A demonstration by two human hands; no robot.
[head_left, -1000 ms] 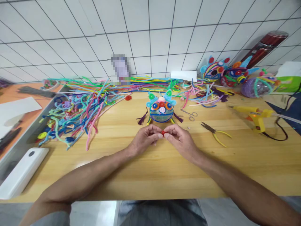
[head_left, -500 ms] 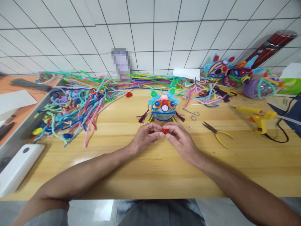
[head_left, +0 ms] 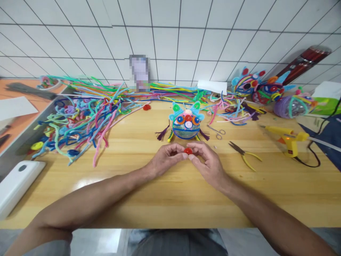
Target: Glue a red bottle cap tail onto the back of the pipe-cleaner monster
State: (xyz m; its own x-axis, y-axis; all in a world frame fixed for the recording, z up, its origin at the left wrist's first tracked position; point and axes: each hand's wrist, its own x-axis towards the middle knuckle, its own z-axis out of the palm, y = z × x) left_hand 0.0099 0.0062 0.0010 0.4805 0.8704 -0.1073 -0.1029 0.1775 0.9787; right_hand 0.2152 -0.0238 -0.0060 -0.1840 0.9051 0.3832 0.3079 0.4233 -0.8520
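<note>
Between the fingertips of my left hand (head_left: 168, 158) and my right hand (head_left: 206, 160) is a small red coil (head_left: 188, 151), pinched from both sides above the wooden table (head_left: 170, 199). Just beyond my fingers stands a decorated clear ball (head_left: 186, 132) with blue horns, orange-and-blue eyes, a red nose and purple tassels at its sides. Another red coil (head_left: 146, 107) lies on the wood farther back, left of the ball. My palms and some fingers are hidden from view.
Pipe cleaners (head_left: 87, 121) pile up at the left, by a white box-shaped device (head_left: 21, 185). On the right lie pliers (head_left: 245, 154), small scissors (head_left: 217, 132) and a yellow glue gun (head_left: 289, 138). More decorated balls (head_left: 271, 89) stand at the back right.
The view has shifted slightly. The red coil between my fingertips has turned and now shows a rounder face; both hands keep their pinch on it.
</note>
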